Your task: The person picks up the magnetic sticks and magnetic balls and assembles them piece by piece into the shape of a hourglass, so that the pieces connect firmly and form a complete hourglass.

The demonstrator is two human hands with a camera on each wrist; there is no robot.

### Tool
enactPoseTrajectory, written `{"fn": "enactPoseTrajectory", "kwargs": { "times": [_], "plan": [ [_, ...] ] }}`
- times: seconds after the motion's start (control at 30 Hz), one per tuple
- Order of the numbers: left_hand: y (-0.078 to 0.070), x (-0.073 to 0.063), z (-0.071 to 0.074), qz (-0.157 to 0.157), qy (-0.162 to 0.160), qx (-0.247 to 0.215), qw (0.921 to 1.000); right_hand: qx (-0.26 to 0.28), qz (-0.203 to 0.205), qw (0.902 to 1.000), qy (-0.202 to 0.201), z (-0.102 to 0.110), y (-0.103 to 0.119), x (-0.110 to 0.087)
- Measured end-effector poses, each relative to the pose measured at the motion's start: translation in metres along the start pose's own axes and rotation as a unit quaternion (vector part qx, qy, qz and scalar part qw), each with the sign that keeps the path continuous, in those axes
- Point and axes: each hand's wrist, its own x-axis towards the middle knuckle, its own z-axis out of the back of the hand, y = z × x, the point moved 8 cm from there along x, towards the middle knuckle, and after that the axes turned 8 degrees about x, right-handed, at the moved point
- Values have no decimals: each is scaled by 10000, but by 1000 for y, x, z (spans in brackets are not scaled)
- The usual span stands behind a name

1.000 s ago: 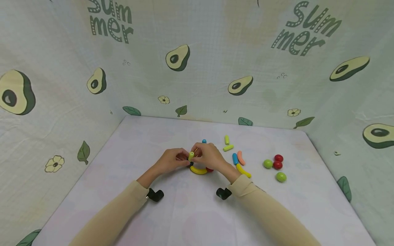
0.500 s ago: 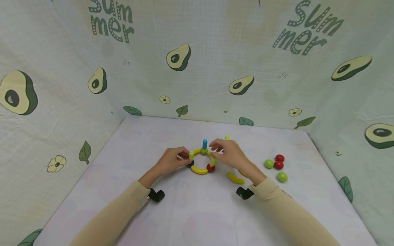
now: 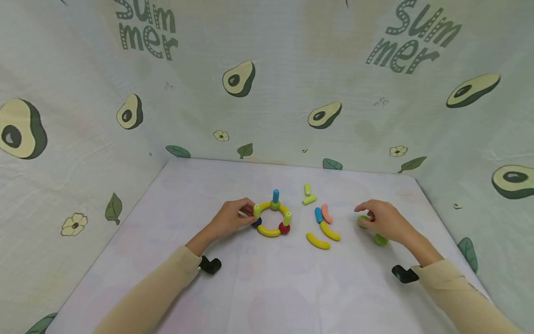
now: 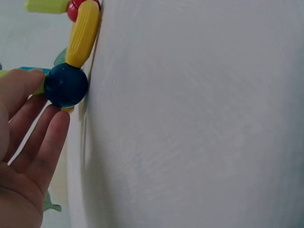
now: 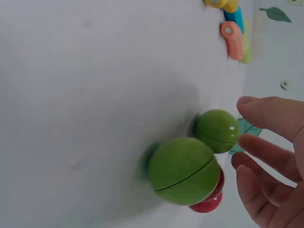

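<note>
A ring of curved yellow rods (image 3: 269, 232) joined by a dark blue ball (image 3: 257, 224), a red ball (image 3: 284, 228) and a green ball (image 3: 275, 205) lies on the table. Light green rods stand upright on the blue and red balls, a blue rod (image 3: 276, 195) on the green one. My left hand (image 3: 232, 217) pinches the light green rod (image 4: 40, 85) at the blue ball, its lower fingers against that ball. Over the loose green balls (image 5: 183, 171) hovers my right hand (image 3: 385, 221), fingers spread and holding nothing. Red balls (image 5: 207, 204) show behind them, hidden by this hand in the head view.
Between ring and right hand lie two loose yellow curved rods (image 3: 318, 241), a blue rod (image 3: 319, 215) and a salmon curved rod (image 3: 327, 214). Two light green rods (image 3: 309, 200) lie farther back. A printed cloth wall (image 3: 275, 134) closes off the table's far edge.
My right hand has left the ring and moved right, over the loose rods, to the green balls. The left hand stays at the blue ball.
</note>
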Motion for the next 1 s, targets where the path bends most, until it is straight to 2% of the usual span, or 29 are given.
{"fn": "enactPoseTrajectory", "kwargs": {
  "times": [0.1, 0.2, 0.3, 0.4, 0.5, 0.6, 0.8, 1.0],
  "plan": [
    [2, 0, -1, 23, -11, 21, 10000, -38, -54, 9996, 266, -6, -10, -3],
    [3, 0, -1, 8, -3, 34, 10000, -96, -43, 9994, 342, -11, -16, -3],
    [2, 0, -2, 10, 6, 33, 10000, -180, 48, 9995, 249, -13, -16, 0],
    [1, -1, -1, 26, -15, 8, 10000, -96, 190, 9998, 42, -12, -6, 7],
    [1, -1, 0, 43, -91, -6, 9999, 295, 417, 9983, -287, -9, 16, 20],
    [1, -1, 2, 56, -164, 19, 9998, 916, 690, 9920, -532, -12, 49, 39],
    [1, -1, 1, 81, -171, 3, 9998, 1888, 1078, 9747, -512, -34, 112, 81],
    [-5, -2, 2, -9, -165, -99, 9998, 2192, 1286, 9656, -555, -54, 140, 113]
  ]
}}
